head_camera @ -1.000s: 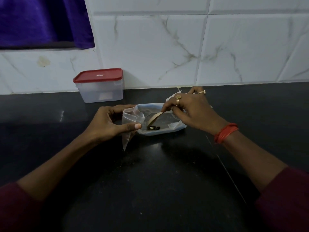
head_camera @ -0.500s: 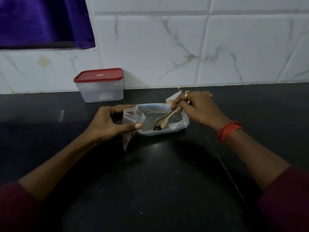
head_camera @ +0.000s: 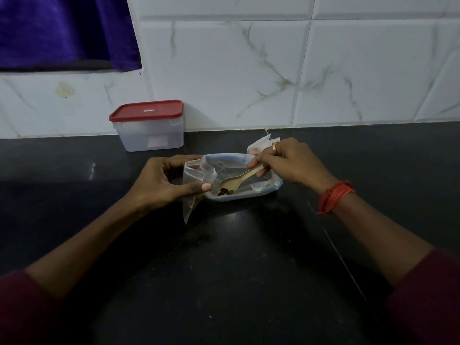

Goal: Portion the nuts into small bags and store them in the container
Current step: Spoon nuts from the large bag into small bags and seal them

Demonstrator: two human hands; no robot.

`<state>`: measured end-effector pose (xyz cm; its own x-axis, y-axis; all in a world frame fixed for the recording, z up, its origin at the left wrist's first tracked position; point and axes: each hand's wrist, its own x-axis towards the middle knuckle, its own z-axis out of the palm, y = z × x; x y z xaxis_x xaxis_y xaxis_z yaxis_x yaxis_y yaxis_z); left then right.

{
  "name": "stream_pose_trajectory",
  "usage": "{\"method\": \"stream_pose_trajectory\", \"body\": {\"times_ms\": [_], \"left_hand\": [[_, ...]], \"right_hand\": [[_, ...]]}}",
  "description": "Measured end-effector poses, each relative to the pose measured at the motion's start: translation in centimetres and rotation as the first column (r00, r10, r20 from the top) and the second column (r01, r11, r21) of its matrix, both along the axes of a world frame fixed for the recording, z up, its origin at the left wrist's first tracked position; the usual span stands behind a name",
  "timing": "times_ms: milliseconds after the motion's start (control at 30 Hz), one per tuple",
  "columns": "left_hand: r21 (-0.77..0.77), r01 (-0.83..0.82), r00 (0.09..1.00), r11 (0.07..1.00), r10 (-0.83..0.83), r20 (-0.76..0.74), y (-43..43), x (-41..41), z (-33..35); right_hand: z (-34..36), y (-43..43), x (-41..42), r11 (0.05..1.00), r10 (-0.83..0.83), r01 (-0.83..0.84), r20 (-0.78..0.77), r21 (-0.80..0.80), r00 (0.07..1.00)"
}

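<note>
Black desk (head_camera: 224,270) lies nearest. Beyond it the left hand (head_camera: 161,183) pinches a clear bag (head_camera: 194,174) at 9 o'clock of the tray (head_camera: 249,196). The right hand (head_camera: 291,163) grips a spoon (head_camera: 239,179), its bowl beside the few nuts (head_camera: 225,192) in the tray. Scooping looks to be the step; next, lift level and tip into the bag. The container (head_camera: 151,133), lidded, stands at 11 o'clock.

I count two hands, left hand (head_camera: 159,183) and right hand (head_camera: 291,163). One spoon (head_camera: 239,179), one tub (head_camera: 249,197), one container (head_camera: 149,131), one lid (head_camera: 146,111). Two bags: front bag (head_camera: 193,174), back bag (head_camera: 258,145). A few nuts (head_camera: 225,192), count unclear.
</note>
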<state>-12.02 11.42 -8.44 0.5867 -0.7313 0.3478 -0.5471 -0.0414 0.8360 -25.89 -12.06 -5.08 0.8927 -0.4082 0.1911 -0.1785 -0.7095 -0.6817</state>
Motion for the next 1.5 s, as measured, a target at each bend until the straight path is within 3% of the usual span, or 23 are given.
{"method": "stream_pose_trajectory", "body": {"times_ms": [233,400,567,767,933,1233,1367,1500], "left_hand": [[-0.001,-0.007,1.000,1.000,0.007,0.010,-0.1,-0.1,0.0],[0.002,-0.010,1.000,1.000,0.010,0.009,-0.1,-0.1,0.0],[0.000,-0.014,1.000,1.000,0.014,0.009,-0.1,-0.1,0.0],[0.013,-0.010,1.000,1.000,0.010,-0.005,0.0,-0.1,0.1],[0.018,-0.005,1.000,1.000,0.005,0.000,0.0,0.1,-0.1],[0.029,-0.017,0.999,0.999,0.016,0.028,0.0,0.4,-0.3],[0.037,-0.021,0.999,0.999,0.020,0.026,0.0,0.5,-0.3],[0.049,-0.029,1.000,0.998,0.029,0.009,0.0,0.4,-0.3]], "right_hand": [[-0.9,0.2,0.5,0.956,-0.026,0.044,-0.064,0.291,0.998],[-1.2,0.7,0.8,0.941,0.023,0.020,-0.122,0.337,0.992],[-1.2,0.3,0.8,0.913,0.029,0.001,-0.068,0.408,0.997],[-0.8,-0.6,0.3,0.926,0.004,0.004,-0.020,0.378,1.000],[-0.5,-1.5,0.3,0.992,0.044,-0.040,-0.026,0.119,0.999],[-0.4,-1.1,0.1,0.991,0.128,-0.129,-0.062,-0.017,0.990],[-0.3,-1.0,0.2,0.990,0.136,-0.134,-0.062,0.041,0.989],[-1.1,-0.5,0.8,0.960,0.092,-0.076,-0.049,0.271,0.995]]}}
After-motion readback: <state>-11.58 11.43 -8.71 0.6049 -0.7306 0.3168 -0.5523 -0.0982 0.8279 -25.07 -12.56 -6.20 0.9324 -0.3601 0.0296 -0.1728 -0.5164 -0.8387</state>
